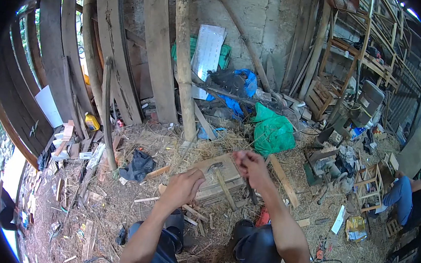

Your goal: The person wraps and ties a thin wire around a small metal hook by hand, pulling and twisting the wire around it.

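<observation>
A claw hammer point(225, 191) with a wooden handle lies on a thick wooden block point(213, 193) between my knees. My left hand point(182, 188) is over the block's left side, its fingers curled together; anything in them is hidden. Above the block's far right part, my right hand point(250, 170) is closed, fingertips pinched, and what they hold is too small to make out. A dark, narrow object point(251, 193) shows just under my right hand at the block's right edge; I cannot tell whether the hand touches it.
A wooden strip point(283, 181) lies right of the block, and a red object point(263, 217) is near my right foot. A green plastic bag point(272, 131) sits beyond. Black plastic point(139, 166) lies left. A person point(403, 193) sits at far right near a small wooden frame point(368, 186).
</observation>
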`<action>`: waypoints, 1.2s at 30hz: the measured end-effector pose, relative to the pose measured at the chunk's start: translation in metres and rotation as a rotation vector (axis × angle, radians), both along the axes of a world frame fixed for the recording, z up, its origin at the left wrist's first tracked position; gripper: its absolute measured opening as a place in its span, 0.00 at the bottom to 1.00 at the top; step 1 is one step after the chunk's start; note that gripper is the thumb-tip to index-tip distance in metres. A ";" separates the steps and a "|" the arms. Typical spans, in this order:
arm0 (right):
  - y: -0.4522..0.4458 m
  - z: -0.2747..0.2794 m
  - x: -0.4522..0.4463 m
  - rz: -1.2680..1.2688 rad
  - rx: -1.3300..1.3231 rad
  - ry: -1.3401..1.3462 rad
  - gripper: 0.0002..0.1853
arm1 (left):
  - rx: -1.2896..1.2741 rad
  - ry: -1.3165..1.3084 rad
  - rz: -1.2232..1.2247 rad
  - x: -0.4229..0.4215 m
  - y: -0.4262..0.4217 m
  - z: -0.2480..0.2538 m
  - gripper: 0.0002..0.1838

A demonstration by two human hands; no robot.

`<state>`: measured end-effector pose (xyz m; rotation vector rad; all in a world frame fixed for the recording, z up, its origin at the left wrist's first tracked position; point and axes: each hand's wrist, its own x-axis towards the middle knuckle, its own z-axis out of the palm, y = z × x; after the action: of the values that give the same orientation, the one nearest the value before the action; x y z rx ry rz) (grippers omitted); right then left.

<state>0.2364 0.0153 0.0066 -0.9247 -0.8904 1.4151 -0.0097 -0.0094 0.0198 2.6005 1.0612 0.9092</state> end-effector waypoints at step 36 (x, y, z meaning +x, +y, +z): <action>0.016 -0.001 -0.015 -0.355 0.343 -0.400 0.12 | -0.214 -0.291 0.101 -0.009 0.004 0.004 0.06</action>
<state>0.2214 0.0316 0.0055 -1.0544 -1.1555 0.7554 -0.0184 -0.0049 0.0236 2.1797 1.1443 1.0904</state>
